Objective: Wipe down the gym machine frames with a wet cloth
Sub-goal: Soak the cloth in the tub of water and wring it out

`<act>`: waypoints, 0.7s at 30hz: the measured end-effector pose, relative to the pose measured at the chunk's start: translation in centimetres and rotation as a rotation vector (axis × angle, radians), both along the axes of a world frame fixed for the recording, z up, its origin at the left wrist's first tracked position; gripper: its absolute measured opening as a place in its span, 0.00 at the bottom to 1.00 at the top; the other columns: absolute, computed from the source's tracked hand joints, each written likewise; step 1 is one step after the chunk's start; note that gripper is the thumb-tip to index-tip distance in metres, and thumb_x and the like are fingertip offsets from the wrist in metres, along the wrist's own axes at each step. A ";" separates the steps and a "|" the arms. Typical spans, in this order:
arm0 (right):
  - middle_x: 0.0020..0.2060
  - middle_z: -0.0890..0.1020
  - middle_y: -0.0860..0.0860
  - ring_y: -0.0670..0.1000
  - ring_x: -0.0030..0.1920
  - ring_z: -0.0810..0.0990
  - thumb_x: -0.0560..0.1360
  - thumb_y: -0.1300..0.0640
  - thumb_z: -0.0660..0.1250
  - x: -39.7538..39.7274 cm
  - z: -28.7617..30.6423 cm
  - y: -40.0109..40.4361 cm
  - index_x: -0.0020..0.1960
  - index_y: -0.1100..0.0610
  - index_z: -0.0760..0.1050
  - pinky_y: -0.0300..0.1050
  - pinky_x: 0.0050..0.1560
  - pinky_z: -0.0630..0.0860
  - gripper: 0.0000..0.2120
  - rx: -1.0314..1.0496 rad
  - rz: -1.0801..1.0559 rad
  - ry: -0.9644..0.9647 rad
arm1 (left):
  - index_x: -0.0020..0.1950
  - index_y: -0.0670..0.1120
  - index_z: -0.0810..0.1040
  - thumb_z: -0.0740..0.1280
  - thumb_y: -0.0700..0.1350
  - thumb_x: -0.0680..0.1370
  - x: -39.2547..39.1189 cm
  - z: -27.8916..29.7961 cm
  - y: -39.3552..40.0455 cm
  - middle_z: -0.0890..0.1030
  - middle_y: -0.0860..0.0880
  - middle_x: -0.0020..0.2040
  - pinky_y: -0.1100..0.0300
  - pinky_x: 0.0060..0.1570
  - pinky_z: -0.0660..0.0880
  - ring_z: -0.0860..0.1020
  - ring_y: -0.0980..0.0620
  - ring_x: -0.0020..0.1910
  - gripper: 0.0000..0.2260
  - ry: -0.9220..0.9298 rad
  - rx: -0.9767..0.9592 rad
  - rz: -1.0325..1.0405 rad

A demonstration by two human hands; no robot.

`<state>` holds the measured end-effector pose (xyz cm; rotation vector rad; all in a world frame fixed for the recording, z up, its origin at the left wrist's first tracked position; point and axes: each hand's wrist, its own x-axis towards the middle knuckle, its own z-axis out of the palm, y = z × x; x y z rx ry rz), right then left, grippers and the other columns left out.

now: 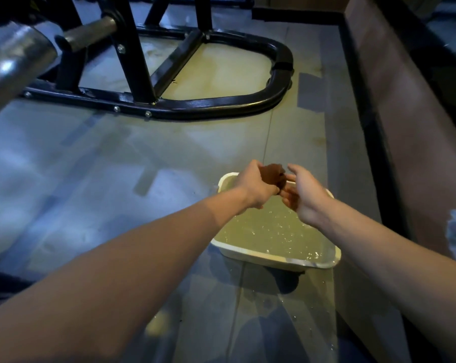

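A soft, wet cloth is gripped over the basin by the left hand; the right hand is held spread beside it.

A grey floor of large smooth panels with thin seams carries everything here, shining with pale reflections and showing wet patches. A white rectangular tub filled with murky, rippled water stands directly on it, with splashes on the floor just beside its near edge. Well beyond the tub, the black rounded base tube of the gym machine frame rests flat on the same floor, enclosing a yellowish patch
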<state>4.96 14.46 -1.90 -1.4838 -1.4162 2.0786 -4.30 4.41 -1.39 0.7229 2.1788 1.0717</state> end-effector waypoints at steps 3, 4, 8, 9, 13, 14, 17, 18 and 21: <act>0.40 0.83 0.54 0.52 0.42 0.81 0.77 0.36 0.69 -0.4 -0.1 1.0 0.56 0.54 0.81 0.44 0.42 0.78 0.21 -0.255 -0.035 0.071 | 0.73 0.52 0.67 0.72 0.41 0.76 1.2 -0.6 0.1 0.74 0.47 0.64 0.46 0.54 0.77 0.73 0.43 0.61 0.28 0.575 -0.091 -0.307; 0.45 0.85 0.54 0.53 0.46 0.84 0.75 0.36 0.72 -0.4 0.2 1.2 0.59 0.53 0.81 0.45 0.43 0.81 0.23 -0.300 -0.047 0.096 | 0.75 0.54 0.64 0.71 0.41 0.76 1.4 -0.6 0.0 0.72 0.48 0.66 0.45 0.53 0.77 0.71 0.44 0.61 0.31 0.679 -0.103 -0.399; 0.45 0.88 0.55 0.54 0.42 0.87 0.78 0.45 0.73 -0.8 0.9 1.7 0.59 0.56 0.82 0.48 0.36 0.84 0.16 -0.308 -0.146 0.103 | 0.75 0.54 0.57 0.75 0.41 0.74 1.9 -0.3 -0.4 0.75 0.47 0.65 0.46 0.55 0.80 0.77 0.45 0.58 0.38 0.329 0.004 -0.388; 0.48 0.88 0.55 0.54 0.45 0.87 0.79 0.45 0.72 -0.5 1.2 1.4 0.61 0.57 0.81 0.48 0.40 0.85 0.18 -0.311 -0.177 0.105 | 0.73 0.52 0.57 0.76 0.39 0.73 2.3 0.1 -0.9 0.77 0.47 0.61 0.48 0.55 0.81 0.80 0.46 0.56 0.36 0.102 0.068 -0.282; 0.58 0.85 0.57 0.56 0.56 0.84 0.81 0.45 0.68 1.9 3.9 -0.3 0.66 0.57 0.79 0.51 0.50 0.82 0.19 -0.430 -0.354 0.140 | 0.64 0.47 0.69 0.77 0.36 0.74 4.6 3.4 -3.2 0.78 0.47 0.55 0.59 0.40 0.82 0.80 0.48 0.49 0.24 -0.402 0.085 0.158; 0.58 0.85 0.58 0.58 0.57 0.84 0.82 0.48 0.66 2.5 5.1 -0.9 0.65 0.59 0.78 0.53 0.52 0.81 0.18 -0.466 -0.370 0.154 | 0.64 0.46 0.71 0.76 0.37 0.75 5.0 4.0 -3.8 0.79 0.45 0.56 0.61 0.38 0.81 0.80 0.49 0.46 0.22 -0.507 0.084 0.233; 0.60 0.83 0.62 0.62 0.59 0.83 0.77 0.58 0.60 4.7 8.4 -2.5 0.67 0.62 0.78 0.57 0.60 0.80 0.21 -0.542 -0.452 0.198 | 0.66 0.45 0.73 0.75 0.43 0.77 6.3 7.0 -6.4 0.81 0.43 0.49 0.61 0.34 0.76 0.76 0.52 0.35 0.19 -0.773 0.005 0.307; 0.60 0.83 0.62 0.63 0.59 0.82 0.73 0.61 0.59 5.4 9.6 -3.3 0.67 0.62 0.78 0.58 0.62 0.79 0.24 -0.562 -0.472 0.211 | 0.66 0.45 0.74 0.74 0.46 0.78 6.7 8.0 -7.3 0.82 0.44 0.49 0.60 0.35 0.76 0.77 0.51 0.36 0.19 -0.805 -0.050 0.289; 0.52 0.82 0.60 0.62 0.53 0.82 0.64 0.64 0.58 7.6 13.0 -5.9 0.57 0.59 0.77 0.58 0.63 0.78 0.23 -0.578 -0.526 0.213 | 0.68 0.47 0.76 0.74 0.45 0.78 8.6 10.6 -9.4 0.85 0.46 0.57 0.58 0.40 0.80 0.83 0.48 0.50 0.19 -0.772 -0.125 0.318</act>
